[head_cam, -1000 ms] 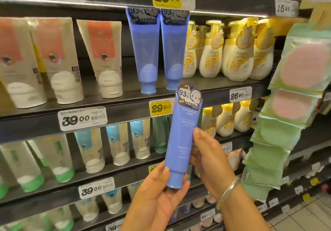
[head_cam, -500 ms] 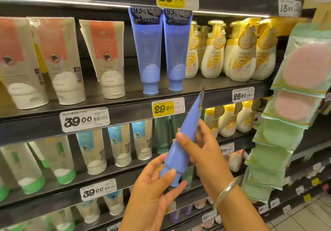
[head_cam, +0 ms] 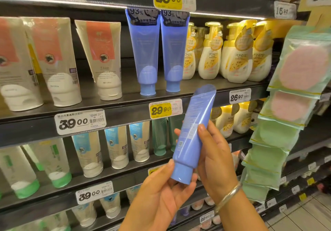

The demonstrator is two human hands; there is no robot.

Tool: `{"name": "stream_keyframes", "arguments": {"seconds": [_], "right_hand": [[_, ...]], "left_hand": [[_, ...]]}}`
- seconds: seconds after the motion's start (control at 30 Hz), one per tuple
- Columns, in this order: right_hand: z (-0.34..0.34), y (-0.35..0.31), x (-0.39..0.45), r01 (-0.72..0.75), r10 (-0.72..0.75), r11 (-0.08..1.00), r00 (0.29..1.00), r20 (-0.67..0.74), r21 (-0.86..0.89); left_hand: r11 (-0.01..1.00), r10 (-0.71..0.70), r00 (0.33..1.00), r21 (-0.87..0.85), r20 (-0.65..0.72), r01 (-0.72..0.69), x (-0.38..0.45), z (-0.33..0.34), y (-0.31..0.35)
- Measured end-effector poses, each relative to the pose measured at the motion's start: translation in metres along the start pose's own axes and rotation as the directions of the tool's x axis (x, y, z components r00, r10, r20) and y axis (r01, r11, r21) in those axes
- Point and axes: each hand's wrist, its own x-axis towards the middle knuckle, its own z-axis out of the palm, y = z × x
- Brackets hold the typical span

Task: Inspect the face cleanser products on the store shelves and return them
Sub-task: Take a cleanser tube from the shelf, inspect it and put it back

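Flipped around now, the blue tube [head_cam: 192, 132] shows its printed back instead of the front label, tilted cap-down in front of the shelves [head_cam: 107, 108]. Right hand [head_cam: 215, 157] grips its middle, left hand [head_cam: 161, 191] pinches the cap end from below.

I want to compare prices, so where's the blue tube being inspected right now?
In the head view, centre-right, the blue tube is held cap-down between the left hand and right hand, below the yellow 29.90 tag.

You face a dark shelf [head_cam: 111, 103]: two blue tubes [head_cam: 157, 55] stand on it cap-down, cream tubes [head_cam: 100, 60] left of them, yellow pump bottles [head_cam: 231, 55] right.
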Motion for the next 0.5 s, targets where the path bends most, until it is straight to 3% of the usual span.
{"name": "stream_keyframes", "arguments": {"seconds": [0.13, 0.27, 0.5], "right_hand": [[-0.0058, -0.0029, 0.0023, -0.028, 0.024, 0.991, 0.999, -0.029, -0.133], [-0.0074, -0.0036, 0.0043, -0.057, 0.049, 0.991, 0.997, -0.066, -0.122], [-0.0061, -0.0082, 0.005, -0.065, 0.067, 0.997, 0.996, -0.053, 0.029]], "left_hand": [[0.98, 0.134, 0.988, 0.162, -0.08, -0.12, 0.0051, -0.0017, -0.0025], [0.969, 0.178, 0.977, 0.192, -0.119, -0.154, 0.007, -0.0033, -0.004], [0.991, 0.03, 0.996, -0.129, -0.089, -0.042, 0.0039, 0.0058, -0.0035]]}}
